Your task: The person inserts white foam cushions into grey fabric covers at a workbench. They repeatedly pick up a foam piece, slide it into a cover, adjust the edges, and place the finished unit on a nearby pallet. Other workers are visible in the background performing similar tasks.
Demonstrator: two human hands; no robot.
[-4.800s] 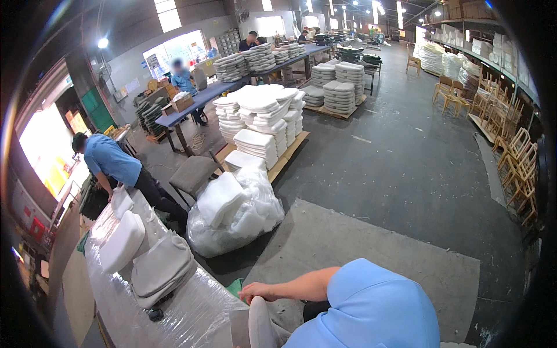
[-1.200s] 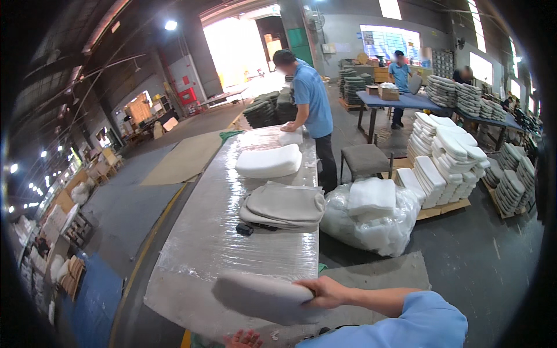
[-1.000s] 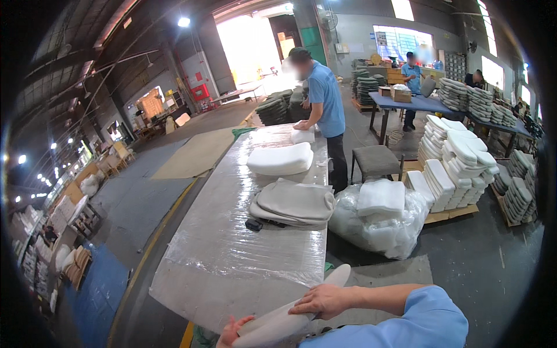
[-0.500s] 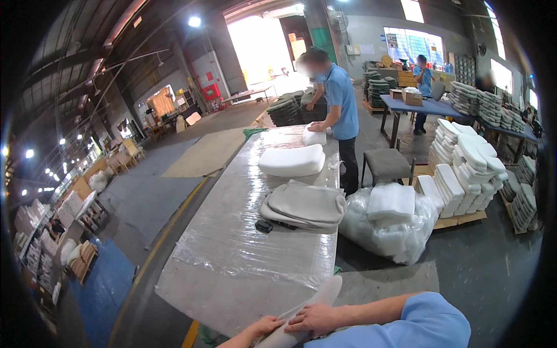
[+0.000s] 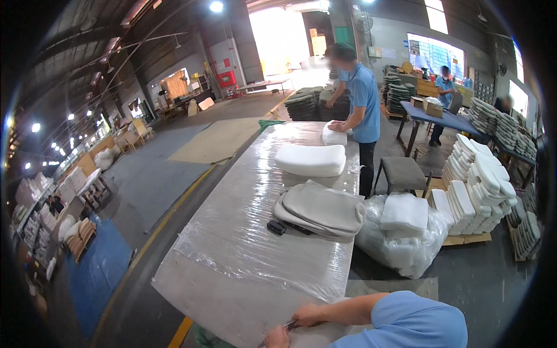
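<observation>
At the near end of the table, my left hand [image 5: 277, 338] and my right hand [image 5: 308, 315] are close together. Both are closed on the edge of a pale grey fabric cover [image 5: 322, 336], where a narrow darker strip shows between them. Most of that cover is cut off by the lower rim or hidden by my right arm. Farther up the table [image 5: 232, 243], partly wrapped in clear plastic film, lies a stack of grey fabric covers [image 5: 325, 209]. A small black object [image 5: 275, 227] sits beside it, and white foam pads [image 5: 310, 160] are beyond.
A person in blue [image 5: 364, 98] stands at the table's far right side, hands on a white pad [image 5: 334, 134]. Right of the table are a clear bag [image 5: 400, 249] with white pads, a grey-seated stool [image 5: 403, 172] and stacked white foam [image 5: 478, 185]. Another person stands behind a blue table [image 5: 447, 120].
My hands have shifted to the right and lower in view, now pinching the cover's edge instead of lying flatter on it. The raised end of the cover has dropped. The whole view has swung slightly.
</observation>
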